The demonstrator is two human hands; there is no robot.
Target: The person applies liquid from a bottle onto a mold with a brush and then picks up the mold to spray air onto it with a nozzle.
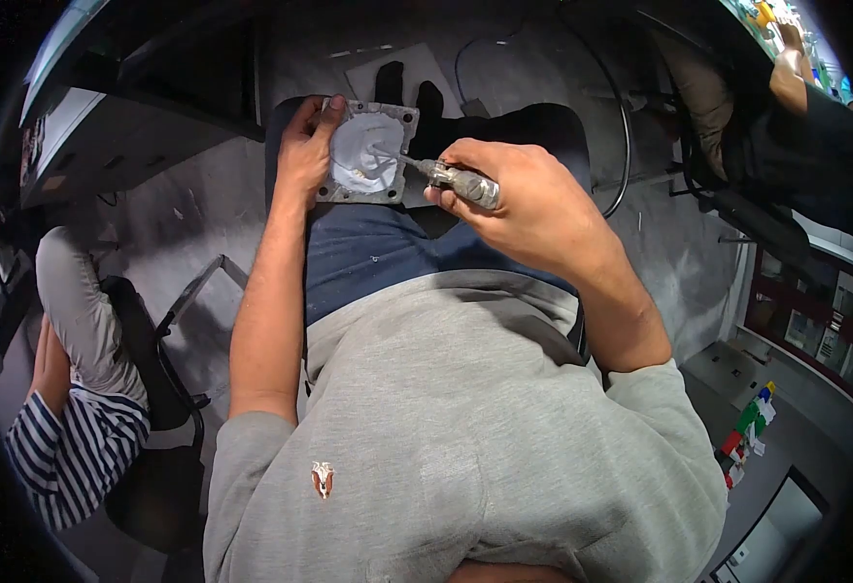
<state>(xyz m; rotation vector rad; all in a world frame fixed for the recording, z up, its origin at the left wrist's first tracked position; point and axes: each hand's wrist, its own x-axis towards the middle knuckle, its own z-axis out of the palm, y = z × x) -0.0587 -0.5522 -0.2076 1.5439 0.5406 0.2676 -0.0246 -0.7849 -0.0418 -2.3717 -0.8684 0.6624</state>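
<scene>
A square metal plate (405,119) with corner holes and a pale, whitish round hollow in its middle is held over my lap. My left hand (305,154) is closed on its left edge, with the thumb on the upper face. In my right hand (538,199) is a worn metal hand tool (467,184) with a thick body and a thin shaft, gripped between thumb and fingers. The shaft points left, and its tip overlaps the pale hollow in this view. Small yellowish bits show near the hollow's lower edge.
A seated person in a striped shirt (86,442) is at the left, beside a chair frame (188,291). At the upper right, another person's arm (789,83) reaches among colourful items. A dark cable (627,146) curves down beyond my right knee. Dark desk structures (174,73) stand upper left.
</scene>
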